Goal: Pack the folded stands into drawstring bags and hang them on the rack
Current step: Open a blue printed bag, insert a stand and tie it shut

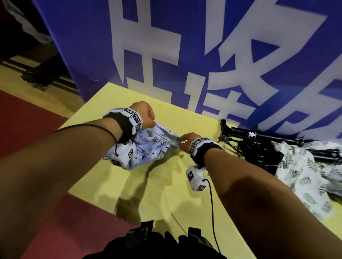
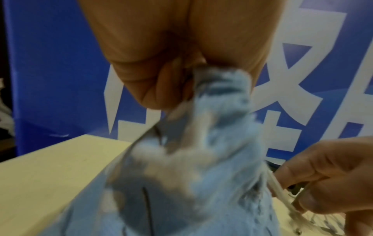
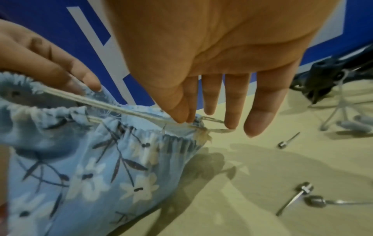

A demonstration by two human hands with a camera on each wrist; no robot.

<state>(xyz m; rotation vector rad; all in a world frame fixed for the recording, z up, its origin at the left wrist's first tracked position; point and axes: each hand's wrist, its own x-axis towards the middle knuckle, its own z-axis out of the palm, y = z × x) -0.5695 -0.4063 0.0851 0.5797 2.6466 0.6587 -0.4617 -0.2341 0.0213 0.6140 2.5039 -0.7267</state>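
At the far left corner of the yellow desk [image 1: 159, 188], a blue floral drawstring bag [image 1: 145, 147] is held up off the surface by both hands. The gathered mouth of the bag is gripped by the left hand [image 1: 147, 115], fingers curled into a fist round the bunched cloth; this is blurred in the left wrist view. The pale drawstring [image 3: 113, 106] is pinched between thumb and forefinger of the right hand [image 1: 187, 140] at the bag's right side, while the other three fingers [image 3: 260, 105] are seen straight and slightly spread in the right wrist view. The cord is stretched taut across the bag's puckered opening. Whether a stand is inside the bag cannot be told. Near the far right edge of the desk, folded black tripod stands [image 1: 264, 142] are laid against a blue banner [image 1: 190, 41] with white characters. A second cloth bag with a green leaf print [image 1: 306, 176] is heaped partly over them. A few small metal pins [image 3: 292, 199] are scattered on the desk just right of the blue bag.
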